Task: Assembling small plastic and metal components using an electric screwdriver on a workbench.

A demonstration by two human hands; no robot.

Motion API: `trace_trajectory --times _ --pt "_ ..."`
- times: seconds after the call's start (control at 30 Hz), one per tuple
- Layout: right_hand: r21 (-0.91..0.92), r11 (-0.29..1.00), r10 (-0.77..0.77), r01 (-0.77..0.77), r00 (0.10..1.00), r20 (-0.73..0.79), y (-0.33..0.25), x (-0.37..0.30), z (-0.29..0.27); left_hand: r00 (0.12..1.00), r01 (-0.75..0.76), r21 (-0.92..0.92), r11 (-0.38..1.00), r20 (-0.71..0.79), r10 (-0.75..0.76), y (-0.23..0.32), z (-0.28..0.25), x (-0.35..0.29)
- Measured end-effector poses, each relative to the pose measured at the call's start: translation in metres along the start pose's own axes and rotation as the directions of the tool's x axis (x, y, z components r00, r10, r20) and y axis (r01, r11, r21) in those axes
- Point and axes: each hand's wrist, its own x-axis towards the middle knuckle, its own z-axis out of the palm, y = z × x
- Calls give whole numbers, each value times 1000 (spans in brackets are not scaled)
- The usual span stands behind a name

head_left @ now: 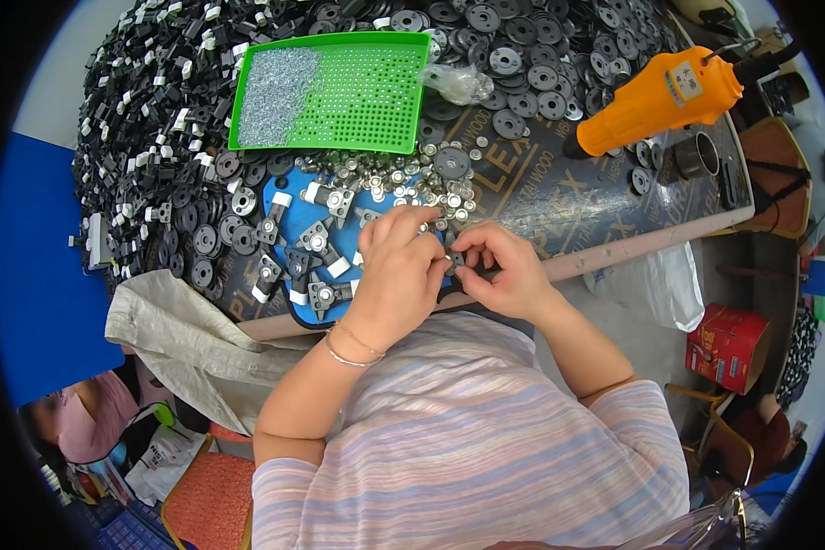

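Note:
Close in front of me, over the near edge of the blue mat (339,246), my two hands meet. My right hand (504,270) pinches a small dark part (457,260) between thumb and forefinger. My left hand (399,261) has its fingers curled in against the same part from the left; they hide much of it. On the mat lie several black castor-like pieces with white ends, one of them a black bracket (317,240) with a shiny round centre. Just beyond my fingers is a heap of small round metal caps (449,194).
A green perforated tray (403,137) holds silvery screws (275,92). Black-and-white parts (147,137) pile up left; black discs (522,55) pile up behind. An orange electric screwdriver (660,101) stands right, near a metal cup (697,156). Grey cloth (183,330) hangs over the table edge.

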Motion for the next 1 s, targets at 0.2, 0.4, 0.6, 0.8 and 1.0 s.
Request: trace_trajectory --times 0.2,0.4,0.6,0.8,1.0 --pt "1 1000 -16 16 1000 -1 0 1 0 995 -15 91 996 -96 24 1 -5 -3" --pt "115 988 -83 104 981 -178 10 -5 3 995 -69 179 981 -63 82 3 -16 -5" --pt "316 911 -67 265 851 -520 10 -10 -21 966 -246 328 912 6 258 -9 -21 50" --pt "330 911 -13 247 818 -575 11 -10 -47 930 -359 520 775 264 253 -19 3 103" --pt "244 942 -7 229 742 -670 13 -8 -76 884 -396 490 776 433 177 -22 2 112"
